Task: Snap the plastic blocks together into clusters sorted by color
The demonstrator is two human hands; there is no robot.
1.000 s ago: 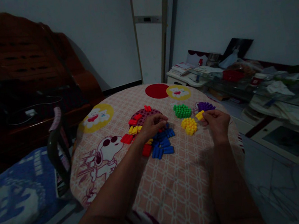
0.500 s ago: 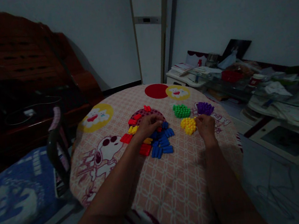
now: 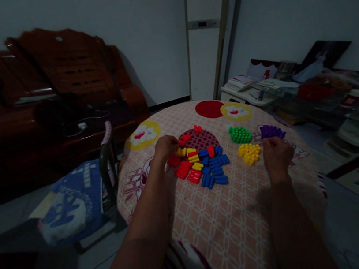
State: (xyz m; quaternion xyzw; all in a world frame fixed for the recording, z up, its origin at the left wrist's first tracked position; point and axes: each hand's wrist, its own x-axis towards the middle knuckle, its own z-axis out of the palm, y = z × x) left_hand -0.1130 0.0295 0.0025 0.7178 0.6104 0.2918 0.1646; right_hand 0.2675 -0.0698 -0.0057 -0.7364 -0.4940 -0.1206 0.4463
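My left hand [image 3: 167, 148] is at the left side of the loose pieces, its fingers pinched together beside a red building piece [image 3: 185, 139] and yellow pieces [image 3: 181, 152]. Whether it grips one is hidden. My right hand [image 3: 277, 154] is closed just right of a cluster of joined yellow pieces [image 3: 249, 154] and in front of a purple cluster [image 3: 272, 132]; anything between its fingertips cannot be made out. A green cluster [image 3: 240, 134] sits behind the yellow one. Blue pieces [image 3: 216, 169] and red pieces [image 3: 183, 169] lie loose between my hands.
A patterned cloth covers the round table [image 3: 208, 219]. To the left stand a chair with a blue cushion [image 3: 72, 207] and a wooden bench [image 3: 72, 65]. A cluttered glass-topped cabinet [image 3: 322, 101] runs along the right, and a tall white unit [image 3: 203, 55] stands behind.
The view has turned left. My right hand brought a yellow piece to the yellow cluster, then drew back right. My left hand moved from above the blue pieces leftward to the red and yellow ones.
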